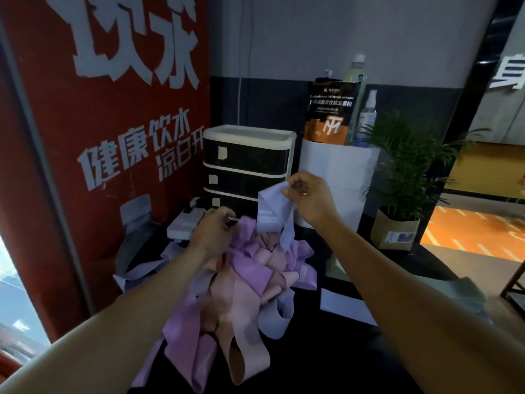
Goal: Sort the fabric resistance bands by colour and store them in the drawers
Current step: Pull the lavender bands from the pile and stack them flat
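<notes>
Right hand (308,194) raised above the pile, fingers pinched on a pale lavender band (271,210) that hangs down from the grip. Left hand (214,227) lower, at the rear edge of the pile, fingers closed on a fold of purple fabric. Heap of bands (241,280) in purple, pink and lavender spread across the dark tabletop (355,365). Directly behind the heap, a drawer unit (247,163) with 3 dark drawers, all shut. To its right, a white container (341,172) and a potted plant (403,177).
</notes>
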